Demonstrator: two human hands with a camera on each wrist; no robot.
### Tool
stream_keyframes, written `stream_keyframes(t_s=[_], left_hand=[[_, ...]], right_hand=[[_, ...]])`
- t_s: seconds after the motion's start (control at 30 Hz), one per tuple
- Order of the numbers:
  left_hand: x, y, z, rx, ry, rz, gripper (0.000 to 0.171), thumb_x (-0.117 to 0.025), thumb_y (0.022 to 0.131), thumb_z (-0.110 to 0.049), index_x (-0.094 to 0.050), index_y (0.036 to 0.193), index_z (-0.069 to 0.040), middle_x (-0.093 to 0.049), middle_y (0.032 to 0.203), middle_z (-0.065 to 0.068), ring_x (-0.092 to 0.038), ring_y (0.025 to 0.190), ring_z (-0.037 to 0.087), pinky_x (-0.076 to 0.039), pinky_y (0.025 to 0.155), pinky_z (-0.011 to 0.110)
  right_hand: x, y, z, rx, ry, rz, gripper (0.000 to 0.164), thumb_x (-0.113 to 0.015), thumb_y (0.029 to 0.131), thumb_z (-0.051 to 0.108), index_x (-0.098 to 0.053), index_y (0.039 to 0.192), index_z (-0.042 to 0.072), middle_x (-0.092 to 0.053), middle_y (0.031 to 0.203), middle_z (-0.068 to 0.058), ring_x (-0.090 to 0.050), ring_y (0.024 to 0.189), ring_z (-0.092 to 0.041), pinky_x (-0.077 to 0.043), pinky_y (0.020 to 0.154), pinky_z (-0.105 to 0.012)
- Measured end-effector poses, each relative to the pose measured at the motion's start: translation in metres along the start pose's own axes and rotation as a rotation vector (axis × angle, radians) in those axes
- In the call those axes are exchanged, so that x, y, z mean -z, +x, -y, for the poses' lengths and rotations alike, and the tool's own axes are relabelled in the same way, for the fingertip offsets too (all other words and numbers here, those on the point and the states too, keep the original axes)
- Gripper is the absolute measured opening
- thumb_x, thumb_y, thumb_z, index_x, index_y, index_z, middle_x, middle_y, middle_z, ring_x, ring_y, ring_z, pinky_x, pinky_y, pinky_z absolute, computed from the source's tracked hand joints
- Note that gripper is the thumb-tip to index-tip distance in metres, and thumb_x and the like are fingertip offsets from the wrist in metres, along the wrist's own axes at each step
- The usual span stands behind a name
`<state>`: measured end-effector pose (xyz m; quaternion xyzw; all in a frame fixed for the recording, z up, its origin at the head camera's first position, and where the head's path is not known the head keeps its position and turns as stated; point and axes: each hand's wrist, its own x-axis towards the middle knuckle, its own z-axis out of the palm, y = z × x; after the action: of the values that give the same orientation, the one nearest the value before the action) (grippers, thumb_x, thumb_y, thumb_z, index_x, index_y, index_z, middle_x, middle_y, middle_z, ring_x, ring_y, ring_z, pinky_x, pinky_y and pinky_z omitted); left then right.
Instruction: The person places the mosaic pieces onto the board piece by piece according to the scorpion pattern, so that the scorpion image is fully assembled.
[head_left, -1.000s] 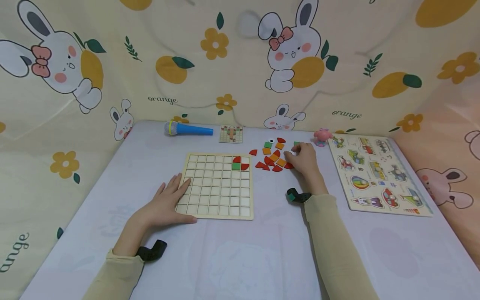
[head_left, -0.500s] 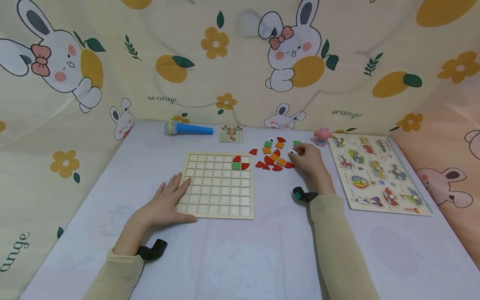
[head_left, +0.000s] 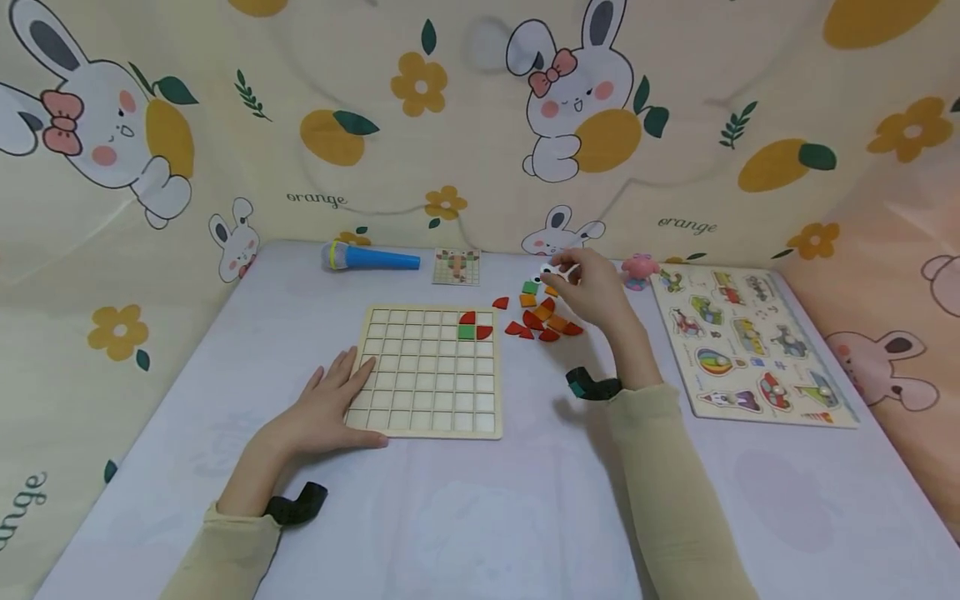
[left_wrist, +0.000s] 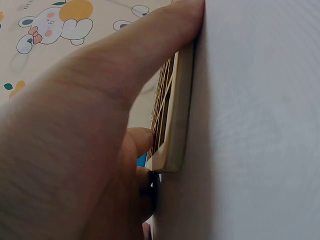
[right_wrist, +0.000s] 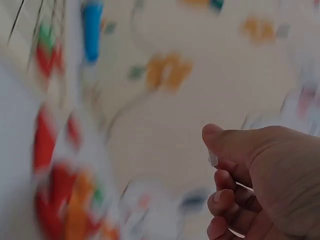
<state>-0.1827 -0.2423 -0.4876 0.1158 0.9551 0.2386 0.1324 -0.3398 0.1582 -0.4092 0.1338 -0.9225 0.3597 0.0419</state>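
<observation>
My right hand (head_left: 594, 287) pinches a small white tile (right_wrist: 213, 159) between thumb and finger, above the far end of a loose pile. That pile holds red quarter-round pieces (head_left: 572, 329), orange squares (head_left: 527, 301) and a green square (head_left: 530, 287). A wooden grid board (head_left: 423, 381) lies left of it. Its upper right cells carry a green square (head_left: 467, 332) and two red quarter-rounds (head_left: 483, 332). My left hand (head_left: 318, 417) rests at the board's left side, fingers spread on its edge and thumb along the front corner (left_wrist: 170, 162).
At the back lie a blue toy microphone (head_left: 378, 257) and a small pattern card (head_left: 456, 267). A pink figurine (head_left: 639, 271) stands right of the pile, beside a picture puzzle board (head_left: 738, 346). A printed cloth (head_left: 480, 100) hangs behind the table.
My right hand has drawn the white tile off the pile's right side, then lifted it up and toward the back left. My left hand stays on the board. The head view has shifted slightly.
</observation>
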Motion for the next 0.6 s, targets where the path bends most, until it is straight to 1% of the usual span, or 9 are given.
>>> stream_keyframes(t_s=[0.07,0.13,0.2,0.23,0.3,0.4,0.5,0.6], left_hand=[[0.002,-0.002,0.001,0.002,-0.002,0.0,0.13,-0.083,0.077,-0.07,-0.02,0.17,-0.005,0.001,0.177,0.024,0.001,0.163,0.045,0.0,0.128,0.067],[0.004,-0.003,0.002,0.005,-0.001,-0.002,0.13,-0.083,0.077,-0.071,-0.019,0.17,-0.006,0.002,0.177,0.023,0.002,0.164,0.044,0.0,0.128,0.066],[0.005,-0.004,0.003,0.009,0.003,-0.006,0.13,-0.082,0.077,-0.071,-0.019,0.17,-0.006,0.002,0.177,0.023,0.002,0.164,0.044,0.001,0.128,0.066],[0.006,-0.004,0.003,0.008,0.004,-0.007,0.13,-0.082,0.077,-0.071,-0.019,0.17,-0.006,0.001,0.177,0.023,0.002,0.164,0.044,0.001,0.128,0.066],[0.005,-0.003,0.003,0.008,0.006,-0.008,0.129,-0.083,0.077,-0.07,-0.019,0.17,-0.006,0.001,0.177,0.023,0.002,0.164,0.043,0.001,0.129,0.066],[0.003,-0.001,0.003,0.003,0.002,0.002,0.129,-0.083,0.077,-0.069,-0.019,0.17,-0.006,0.001,0.177,0.022,0.003,0.164,0.042,0.001,0.129,0.065],[0.001,0.001,0.002,0.008,0.004,0.01,0.129,-0.083,0.077,-0.069,-0.018,0.17,-0.008,0.002,0.178,0.021,0.003,0.165,0.04,0.001,0.129,0.064],[0.001,0.0,0.002,0.013,0.005,0.009,0.129,-0.083,0.077,-0.069,-0.019,0.17,-0.007,0.001,0.177,0.023,0.003,0.164,0.041,0.0,0.129,0.065]], right_hand=[[-0.004,-0.003,0.028,0.095,0.026,-0.014,0.032,-0.075,0.101,0.026,-0.071,0.122,0.002,-0.064,0.114,-0.016,-0.057,0.094,-0.03,-0.048,0.079,-0.036],[-0.013,-0.005,0.052,0.183,0.049,-0.008,0.03,-0.077,0.1,0.023,-0.072,0.12,0.001,-0.065,0.111,-0.016,-0.056,0.089,-0.028,-0.047,0.076,-0.035],[-0.027,-0.007,0.068,0.248,0.061,0.017,0.029,-0.078,0.099,0.022,-0.073,0.118,0.001,-0.066,0.111,-0.015,-0.056,0.086,-0.026,-0.046,0.075,-0.033],[-0.035,-0.008,0.073,0.265,0.065,0.033,0.029,-0.079,0.099,0.022,-0.073,0.118,0.002,-0.066,0.111,-0.015,-0.057,0.085,-0.025,-0.046,0.074,-0.033],[-0.051,-0.008,0.078,0.277,0.074,0.068,0.029,-0.079,0.098,0.023,-0.073,0.118,0.002,-0.066,0.11,-0.013,-0.056,0.084,-0.023,-0.046,0.072,-0.031],[-0.077,-0.007,0.077,0.242,0.087,0.133,0.029,-0.079,0.098,0.023,-0.074,0.117,0.002,-0.065,0.109,-0.013,-0.057,0.083,-0.023,-0.049,0.073,-0.031],[-0.101,-0.003,0.072,0.204,0.071,0.2,0.029,-0.078,0.099,0.024,-0.075,0.117,0.002,-0.066,0.108,-0.013,-0.059,0.087,-0.024,-0.053,0.077,-0.032],[-0.119,0.001,0.068,0.196,0.029,0.265,0.029,-0.077,0.1,0.025,-0.075,0.117,0.002,-0.066,0.109,-0.013,-0.061,0.095,-0.026,-0.055,0.085,-0.037]])
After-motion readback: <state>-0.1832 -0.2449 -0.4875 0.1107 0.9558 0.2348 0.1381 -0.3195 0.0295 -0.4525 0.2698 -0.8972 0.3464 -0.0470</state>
